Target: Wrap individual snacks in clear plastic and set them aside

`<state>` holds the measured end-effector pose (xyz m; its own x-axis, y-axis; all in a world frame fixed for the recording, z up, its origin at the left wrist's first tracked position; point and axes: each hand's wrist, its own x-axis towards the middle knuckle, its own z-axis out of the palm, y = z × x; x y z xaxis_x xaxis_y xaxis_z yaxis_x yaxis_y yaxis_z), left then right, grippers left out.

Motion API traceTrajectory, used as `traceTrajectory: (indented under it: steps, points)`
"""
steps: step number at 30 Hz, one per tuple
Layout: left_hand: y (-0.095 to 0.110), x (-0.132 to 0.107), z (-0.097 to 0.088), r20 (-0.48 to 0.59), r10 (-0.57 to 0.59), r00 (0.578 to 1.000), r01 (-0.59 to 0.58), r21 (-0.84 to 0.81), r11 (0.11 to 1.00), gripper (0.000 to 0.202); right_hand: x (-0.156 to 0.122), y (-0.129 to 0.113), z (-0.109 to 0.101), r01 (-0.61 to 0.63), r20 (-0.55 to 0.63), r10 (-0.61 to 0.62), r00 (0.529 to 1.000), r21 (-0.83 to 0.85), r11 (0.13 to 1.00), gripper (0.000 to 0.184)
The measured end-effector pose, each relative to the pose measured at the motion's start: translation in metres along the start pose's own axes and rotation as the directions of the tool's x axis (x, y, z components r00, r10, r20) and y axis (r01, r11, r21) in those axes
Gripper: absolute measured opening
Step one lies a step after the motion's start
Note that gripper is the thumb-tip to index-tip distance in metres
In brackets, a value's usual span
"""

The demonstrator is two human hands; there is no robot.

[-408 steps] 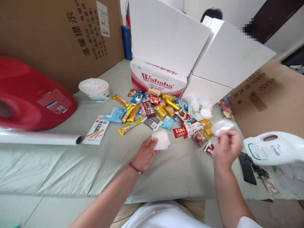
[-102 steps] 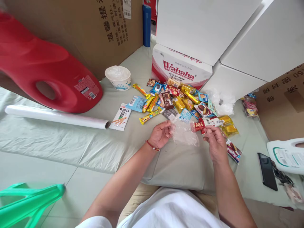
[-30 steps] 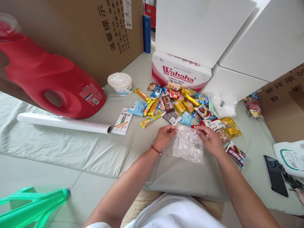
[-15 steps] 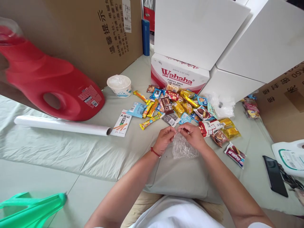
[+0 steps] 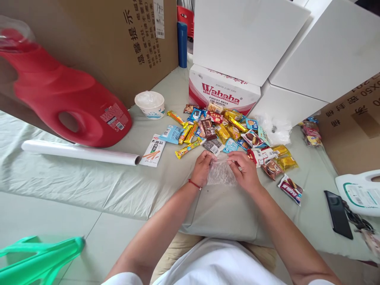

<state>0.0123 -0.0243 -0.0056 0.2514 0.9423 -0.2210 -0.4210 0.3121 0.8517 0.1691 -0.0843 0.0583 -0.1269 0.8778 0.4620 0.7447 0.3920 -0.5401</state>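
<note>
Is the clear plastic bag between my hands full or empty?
Looks empty: the plastic bag held by your left hand and right hand is crinkled, with nothing visible inside.

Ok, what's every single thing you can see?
bag: one, clear, front centre
snacks: many, mixed, centre and far right
Wahaha box: one, white-red, behind snacks
white boxes: several, white, back right
plastic: one heap, clear, before white boxes
cartons: two, brown, left and right
red jug: one, red, left
white jug: one, white, right
bowl: one, white, left of snacks
roll: one, white, left
tube: one, blue, back
phone: one, black, right
tangle: one, dark, beside phone
green thing: one, green, lower left
cloth: one, pale green, underneath
floor: one, pale, bottom left
bracelet: one, red, left arm
shirt: one, white, bottom
left fingers: several, bare, on bag
right fingers: several, bare, on bag
</note>
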Motion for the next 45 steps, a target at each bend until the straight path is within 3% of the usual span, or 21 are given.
traceTrajectory:
  steps: [6,10,13,15,18,20,21,24,26,28,30,32,34,36,39,41,43,45]
  points:
    - [0.004,-0.003,-0.007,-0.126,-0.009,0.992,-0.003,-0.091,0.996,0.033,-0.057,-0.004,-0.036,0.011,0.012,-0.010,1.000,-0.140,0.990,0.016]
    - [0.005,-0.011,-0.018,-0.237,0.004,0.972,-0.027,-0.094,0.995,0.027,-0.112,0.005,-0.050,-0.071,-0.030,0.067,0.997,-0.190,0.979,0.020]
    - [0.006,-0.019,-0.030,-0.305,-0.016,0.952,-0.012,-0.090,0.996,0.026,-0.146,-0.003,-0.049,-0.160,-0.033,0.157,0.987,-0.178,0.971,0.021]
    - [0.008,-0.024,-0.037,-0.341,-0.034,0.940,0.001,-0.096,0.995,0.027,-0.163,-0.015,-0.048,-0.188,0.072,0.199,0.977,-0.139,0.972,0.021]
    - [0.010,-0.029,-0.043,-0.367,-0.035,0.930,-0.001,-0.098,0.995,0.031,-0.176,-0.036,-0.051,-0.150,0.363,0.151,0.919,-0.033,0.988,0.016]
    - [0.011,-0.031,-0.043,-0.357,-0.034,0.933,0.007,-0.077,0.997,0.033,-0.171,-0.043,-0.059,-0.175,0.474,0.133,0.871,0.045,0.984,0.014]
    - [0.012,-0.031,-0.042,-0.344,-0.039,0.938,0.022,-0.055,0.998,0.033,-0.165,-0.042,-0.064,-0.218,0.474,0.163,0.865,0.063,0.974,0.015]
    - [0.013,-0.030,-0.039,-0.305,-0.064,0.950,0.075,0.023,0.997,0.034,-0.129,-0.023,-0.071,-0.407,0.307,0.374,0.875,0.049,0.912,0.025]
    - [0.014,-0.028,-0.037,-0.292,-0.065,0.954,0.086,0.059,0.995,0.036,-0.097,-0.001,-0.064,-0.522,0.174,0.506,0.845,0.056,0.851,0.030]
    - [0.017,-0.024,-0.035,-0.265,-0.048,0.963,0.073,0.084,0.994,0.037,-0.065,0.022,-0.047,-0.591,0.139,0.575,0.806,0.145,0.794,0.032]
    - [0.021,-0.020,-0.032,-0.207,-0.021,0.978,0.045,0.110,0.993,0.040,-0.039,0.039,-0.026,-0.670,0.213,0.638,0.740,0.318,0.671,0.035]
    - [0.025,-0.016,-0.030,-0.131,0.004,0.991,0.012,0.120,0.993,0.043,-0.022,0.050,-0.007,-0.744,0.343,0.675,0.653,0.457,0.487,0.041]
    - [0.027,-0.013,-0.029,-0.061,0.014,0.998,-0.007,0.112,0.994,0.047,-0.013,0.056,0.004,-0.790,0.464,0.666,0.584,0.515,0.333,0.045]
    - [0.028,-0.012,-0.028,-0.011,0.003,1.000,-0.001,0.100,0.995,0.050,-0.009,0.059,0.007,-0.810,0.542,0.634,0.551,0.529,0.253,0.048]
    - [0.024,-0.009,-0.031,0.041,-0.041,0.998,0.038,0.083,0.996,0.050,-0.010,0.061,0.003,-0.825,0.624,0.574,0.529,0.537,0.176,0.052]
    - [0.022,-0.006,-0.033,0.050,-0.054,0.997,0.050,0.089,0.995,0.048,-0.013,0.061,0.000,-0.819,0.649,0.537,0.539,0.554,0.153,0.051]
    - [0.023,-0.003,-0.033,0.029,-0.028,0.999,0.023,0.133,0.991,0.043,-0.017,0.058,-0.002,-0.787,0.623,0.526,0.580,0.595,0.163,0.048]
    - [0.028,-0.004,-0.031,-0.074,0.099,0.992,-0.078,0.247,0.966,0.035,-0.020,0.053,-0.001,-0.728,0.538,0.543,0.645,0.650,0.221,0.044]
